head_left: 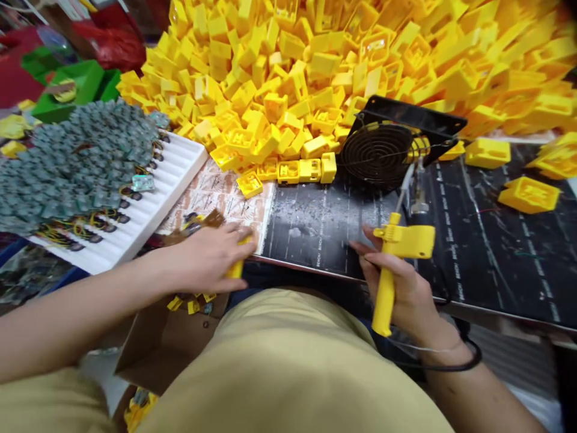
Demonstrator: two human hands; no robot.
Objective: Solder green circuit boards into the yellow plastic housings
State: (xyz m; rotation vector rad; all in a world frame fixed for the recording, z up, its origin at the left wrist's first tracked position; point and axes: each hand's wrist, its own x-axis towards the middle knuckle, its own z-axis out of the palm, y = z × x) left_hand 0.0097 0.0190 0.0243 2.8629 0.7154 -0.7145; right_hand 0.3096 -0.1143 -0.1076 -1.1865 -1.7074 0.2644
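Table (491, 270): right and centre covered by a black sheet with white printed lines and lettering, scuffed and smeared, bits of thin wire on it. Left of that, a pale sheet (216, 192) with brown print; the black sheet's edge meets it roughly mid-frame.

Big heap of yellow housings (279, 72) across the back, open cavities facing every which way. Short row of yellow blocks (300, 171) along the heap's front edge, one loose block (249, 184) at its left end, tilted. More loose ones right of the fan, on black.

Black fan (376, 156) with round wire grille stands in front of the heap, leaning. White ribbed tray (180, 174) on the left, piled with grey-green parts (81, 150), yellow and dark wires poking out along the near side.

Left hand (214, 255): at the table's near edge, fingers and thumb closed round a yellow piece (237, 261), mostly covered by the fingers. Right hand (401, 288): wrapped on the handle of a yellow tool (383, 300), over the near edge of the black sheet, metal end pointing up and away toward the fan.

Room: green bins (72, 90) and a red plastic bag (108, 45) back left. Open cardboard box (157, 343) below table level, small yellow bits near its top. Blue container (67, 278) under the tray, contents too blurred to name.
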